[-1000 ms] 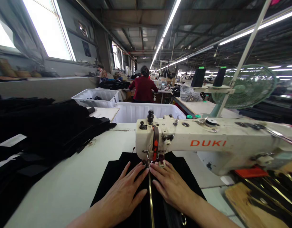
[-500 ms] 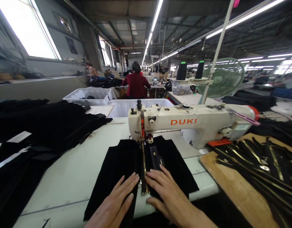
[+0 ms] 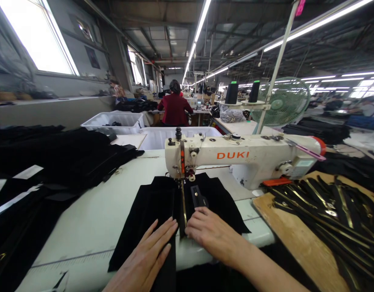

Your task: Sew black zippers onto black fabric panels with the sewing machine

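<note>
black fabric (image 3: 150, 211): flat on the table (image 3: 92, 227) in front of the machine, near edge hanging over the table front, far edge under the needle.
zipper (image 3: 183, 205): gold, runs down the middle of the fabric from the presser foot toward me.
left hand (image 3: 144, 255): palm down, fingers straight and spread on the fabric left of the zipper. Flat and released, I see nothing grasped.
right hand (image 3: 211, 233): on the fabric right of the zipper, fingers curled, tips at the zipper's near end. I can't tell if it pinches or only presses.
sewing machine (image 3: 244, 158): white, "DUKI" in orange, head over the far end of the zipper.
wooden board (image 3: 296, 243): right of the fabric, loose zippers (image 3: 326, 207) heaped on it.
black pile (image 3: 53, 162): cut pieces stacked on the left of the table.
white bins (image 3: 114, 121): behind the table.
fan (image 3: 285, 101): green, behind the machine.
person in red (image 3: 174, 107): back to me, well apart at another station.
</note>
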Available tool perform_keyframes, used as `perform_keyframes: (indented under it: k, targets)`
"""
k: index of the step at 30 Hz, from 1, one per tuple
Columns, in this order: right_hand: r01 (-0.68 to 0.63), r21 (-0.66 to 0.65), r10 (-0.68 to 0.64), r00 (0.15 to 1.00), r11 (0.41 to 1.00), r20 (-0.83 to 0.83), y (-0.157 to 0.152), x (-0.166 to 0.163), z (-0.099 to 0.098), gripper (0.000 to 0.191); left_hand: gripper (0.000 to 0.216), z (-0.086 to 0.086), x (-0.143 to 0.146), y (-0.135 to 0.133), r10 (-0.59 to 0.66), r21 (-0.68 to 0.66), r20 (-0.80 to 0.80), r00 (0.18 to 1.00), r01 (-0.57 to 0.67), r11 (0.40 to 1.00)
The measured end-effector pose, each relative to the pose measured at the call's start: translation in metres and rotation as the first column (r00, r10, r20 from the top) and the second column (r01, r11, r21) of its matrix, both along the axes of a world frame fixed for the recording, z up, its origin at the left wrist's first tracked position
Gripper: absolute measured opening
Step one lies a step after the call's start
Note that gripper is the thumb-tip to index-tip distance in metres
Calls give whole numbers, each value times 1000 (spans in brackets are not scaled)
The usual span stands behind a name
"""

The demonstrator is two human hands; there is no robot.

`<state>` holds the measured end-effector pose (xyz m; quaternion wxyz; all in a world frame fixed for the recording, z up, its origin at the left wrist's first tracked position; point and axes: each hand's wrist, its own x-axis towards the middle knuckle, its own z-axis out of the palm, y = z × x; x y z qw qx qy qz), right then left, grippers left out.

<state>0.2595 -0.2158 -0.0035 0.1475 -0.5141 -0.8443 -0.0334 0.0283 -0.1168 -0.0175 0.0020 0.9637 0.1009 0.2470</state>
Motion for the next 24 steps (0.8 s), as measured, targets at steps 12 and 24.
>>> perform_keyframes:
  k: [12, 24]
  targets:
    - [272, -141, -307, 834, 952, -459, -24, -24, -29, 35, 67, -55, 15, -5, -103, 321, 125, 987, 58, 945]
    - [327, 25, -263, 800, 945, -539, -11, -37, -33, 12, 66, -45, 12, -11, -68, 252, 17, 997, 62, 966]
